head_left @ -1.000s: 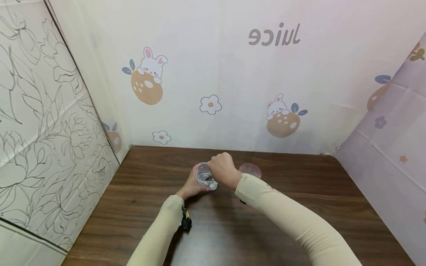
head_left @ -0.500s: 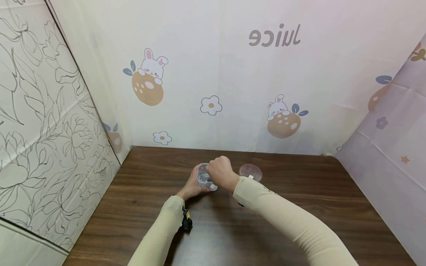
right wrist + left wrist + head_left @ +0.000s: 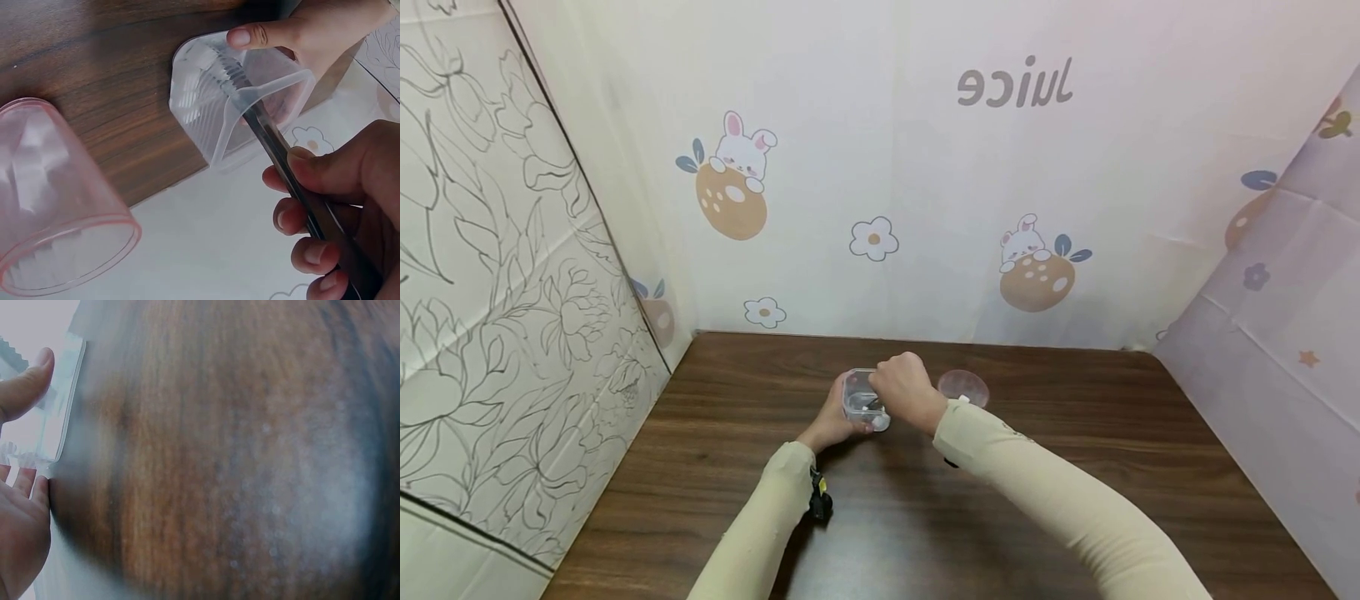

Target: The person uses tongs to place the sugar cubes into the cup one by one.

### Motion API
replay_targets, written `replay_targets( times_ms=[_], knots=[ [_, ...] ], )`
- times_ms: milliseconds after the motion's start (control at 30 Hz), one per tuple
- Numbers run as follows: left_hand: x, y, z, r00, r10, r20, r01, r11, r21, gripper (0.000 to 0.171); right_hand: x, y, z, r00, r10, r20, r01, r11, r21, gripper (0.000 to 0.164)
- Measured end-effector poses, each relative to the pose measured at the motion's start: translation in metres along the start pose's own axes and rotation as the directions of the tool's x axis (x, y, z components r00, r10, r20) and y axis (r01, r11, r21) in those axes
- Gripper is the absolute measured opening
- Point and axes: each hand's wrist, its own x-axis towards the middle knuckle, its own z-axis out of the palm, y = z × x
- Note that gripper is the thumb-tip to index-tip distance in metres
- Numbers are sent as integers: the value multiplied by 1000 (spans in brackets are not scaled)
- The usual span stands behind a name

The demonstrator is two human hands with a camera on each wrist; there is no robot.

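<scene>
A clear plastic box (image 3: 859, 395) stands on the table, its open top showing. Around its left and near sides my left hand (image 3: 833, 419) grips it, the thumb (image 3: 250, 36) against the wall in the right wrist view. My right hand (image 3: 904, 385) is above the box's right side. Between its thumb and curled fingers it holds slim dark metal tongs (image 3: 275, 147), whose toothed tips reach inside the box. A small white piece (image 3: 881, 422) is at the box's near right corner; its kind cannot be told. The left wrist view shows only part of the left hand and box (image 3: 65, 400).
A transparent pinkish plastic cup (image 3: 62, 175) stands just right of the right hand, partly behind the wrist in the head view. The brown wooden table (image 3: 760, 517) ends at a printed back wall (image 3: 925, 167), with more printed walls on both sides.
The right hand has shifted slightly left and then back right over the box, with the tongs still in it. The left hand and the box have stayed nearly in place.
</scene>
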Motion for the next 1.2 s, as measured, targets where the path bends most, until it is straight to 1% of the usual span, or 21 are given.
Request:
replay_targets(
  times_ms=[100, 200, 367, 467, 567, 667, 767, 933, 1000, 1100, 1200],
  knots=[
    [0, 0, 1, 1000, -1, -6, 1, 1000, -11, 106, -4, 5, -1, 999, 0, -42, 0, 1000, -10, 18],
    [0, -1, 1, 1000, 8, -8, -8, 1000, -4, 106, -9, 10, -3, 998, -3, -59, 2, 1000, -15, 22],
    [0, -3, 2, 1000, -5, -11, 6, 1000, 15, 107, -14, 20, -6, 1000, -3, -24, 3, 1000, 1, 19],
    [-1, -2, 2, 1000, -9, -9, 10, 1000, 22, 107, -18, 27, -9, 1000, 2, -21, -2, 1000, 14, 16],
    [-1, -1, 2, 1000, -15, -8, 15, 1000, 19, 108, -23, 33, -15, 999, 3, -44, -2, 1000, 27, 20],
    [-1, -1, 2, 1000, -8, -13, 8, 1000, 8, 108, -28, 39, -20, 998, 7, -68, -5, 999, 39, 27],
    [-1, -1, 1, 1000, -12, -15, 12, 1000, 0, 109, -33, 44, -25, 996, 14, -91, -9, 999, 54, 28],
    [1, -3, 1, 999, -37, -15, 37, 999, 8, 109, -42, 54, -29, 995, 38, -89, -32, 997, 64, 31],
    [1, -3, 1, 999, -34, -15, 34, 999, 11, 109, -46, 59, -30, 995, 52, -80, -46, 996, 79, 31],
    [-1, 0, 2, 1000, -9, -16, 9, 1000, -2, 108, -53, 66, -30, 993, 71, -90, -62, 993, 100, 33],
    [-5, 11, 1, 1000, 15, -11, -15, 999, -31, 105, -62, 72, -30, 991, 89, -102, -78, 991, 107, 37]
  ],
)
